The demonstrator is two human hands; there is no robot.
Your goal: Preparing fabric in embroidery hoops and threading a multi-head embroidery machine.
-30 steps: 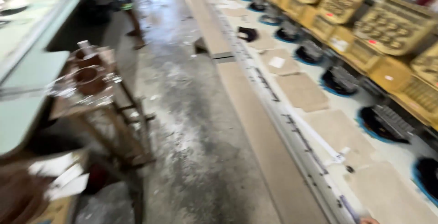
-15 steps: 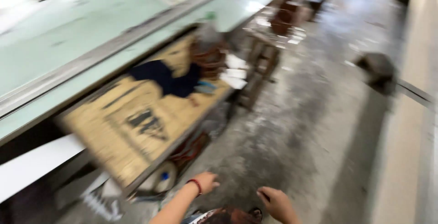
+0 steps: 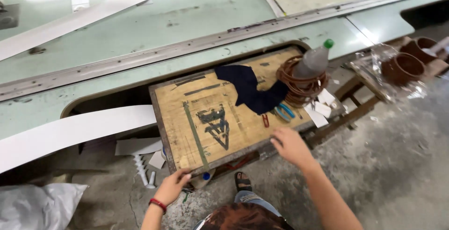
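Observation:
A worn wooden board point(image 3: 220, 117) with dark painted marks lies like a low tabletop in front of me. My left hand point(image 3: 173, 186) grips its near left corner, thumb on top. My right hand point(image 3: 291, 145) hovers open over the near right edge, fingers spread, close to blue-handled pliers point(image 3: 283, 112). A dark navy cloth point(image 3: 248, 89) lies across the board's far part. A coil of brown cord point(image 3: 293, 88) sits at the far right corner with a grey bottle point(image 3: 313, 61), green-capped, standing in it.
A long pale green machine bed point(image 3: 140, 29) runs behind the board, with white strips of backing point(image 3: 70, 129) lying on it. A wooden stool point(image 3: 360, 99) at right carries brown bowls point(image 3: 403, 66) in plastic wrap. White paper scraps point(image 3: 322, 110) and a grey sack point(image 3: 42, 202) lie about.
The view has swung down and closer to the wooden board. My left hand has taken hold of its near corner and my right hand has reached over its near right edge.

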